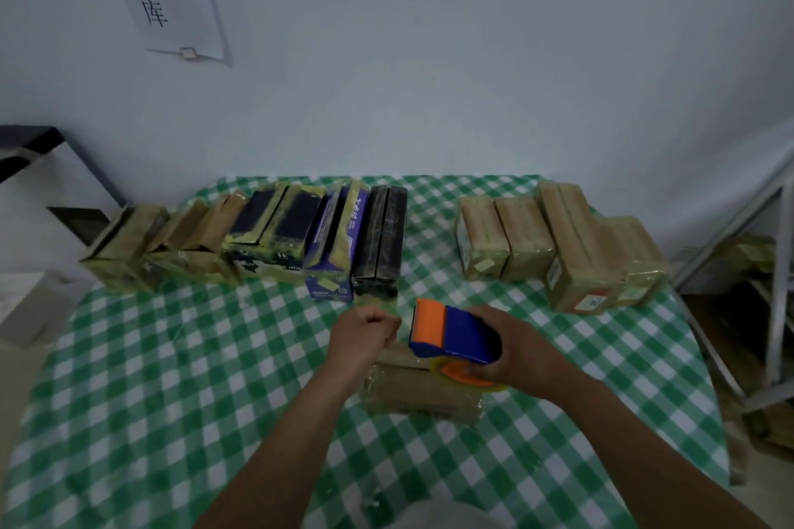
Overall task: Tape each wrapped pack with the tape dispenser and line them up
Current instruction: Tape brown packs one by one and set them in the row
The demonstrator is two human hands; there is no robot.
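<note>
Right hand point(530, 356) is wrapped round the tape dispenser point(462, 335), half-hiding a brown pack point(408, 397); tape strip point(378, 304) is pinched by left hand point(361, 335); lined-up packs point(258, 241) are ranged behind.

Green-checked bench point(172, 399) carrying a left row of packs point(258, 245), a right row of packs point(558, 249), and a brown pack point(412, 393) in front.

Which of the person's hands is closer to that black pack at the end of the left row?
Left. The left hand sits just in front of the black pack; the right hand, gripping the tape dispenser, is farther right.
</note>
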